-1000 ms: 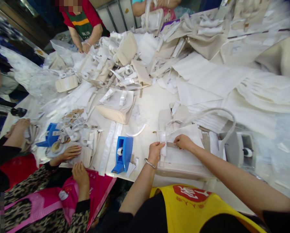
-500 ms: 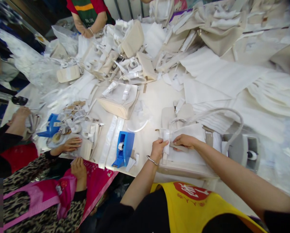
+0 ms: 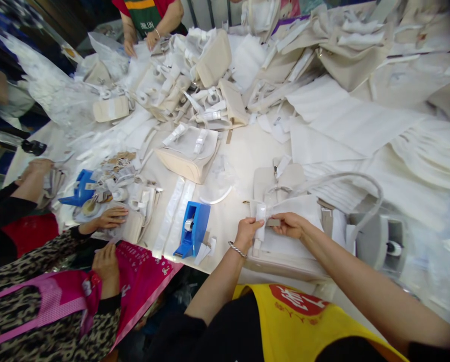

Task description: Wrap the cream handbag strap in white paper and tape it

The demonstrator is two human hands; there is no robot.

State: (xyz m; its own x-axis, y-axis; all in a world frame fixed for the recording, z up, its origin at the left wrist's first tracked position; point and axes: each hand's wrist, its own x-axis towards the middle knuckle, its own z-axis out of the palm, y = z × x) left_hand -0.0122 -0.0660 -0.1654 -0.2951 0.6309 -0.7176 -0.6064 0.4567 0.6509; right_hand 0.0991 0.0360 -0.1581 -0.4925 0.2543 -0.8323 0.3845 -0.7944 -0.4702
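A cream handbag lies on the table in front of me, its front covered by a white sheet. My left hand is closed on the white-wrapped strap at the bag's left side, thumb pressed on the wrapping. Just to the right, my right hand pinches a small grey-brown strip whose end comes close to the strap; whether they touch I cannot tell. The bag's long handle loops out to the right, and a cream piece lies behind the bag.
A blue tape dispenser stands left of my hands, a grey tape dispenser on the right. Behind are another cream bag, heaped bags and white sheets. Co-workers' hands are at the left and across the table.
My right hand has turned and its fingers have drawn back a little, so the strip now points at the strap. My left hand stays on the strap. Co-workers' hands have shifted.
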